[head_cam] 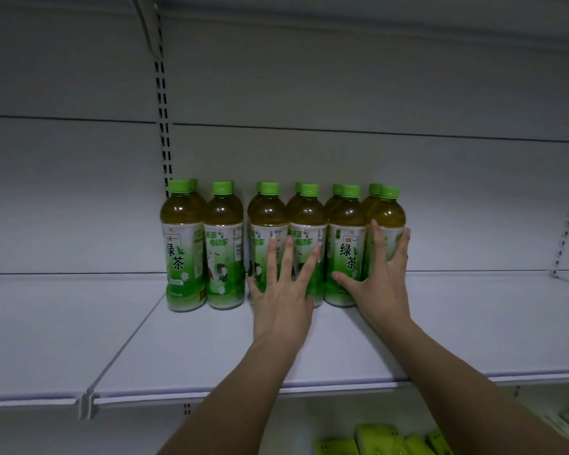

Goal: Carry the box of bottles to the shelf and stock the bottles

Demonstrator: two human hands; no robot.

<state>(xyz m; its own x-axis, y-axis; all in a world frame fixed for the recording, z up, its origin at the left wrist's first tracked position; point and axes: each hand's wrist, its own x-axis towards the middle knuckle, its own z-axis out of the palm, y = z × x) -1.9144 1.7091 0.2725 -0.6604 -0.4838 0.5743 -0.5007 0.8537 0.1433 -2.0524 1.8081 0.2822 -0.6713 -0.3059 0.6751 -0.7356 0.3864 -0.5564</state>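
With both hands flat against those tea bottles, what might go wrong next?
The left hand and right hand press on the green tea bottles, which stand tightly packed in two rows; an uneven shove might tip one into its neighbours. The two leftmost bottles stand slightly apart, so the row could end up uneven on the shelf.

White back panel (342, 77), slotted uprights (165, 126)

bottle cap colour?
Light green, on every bottle cap in the row; clear in the head view.
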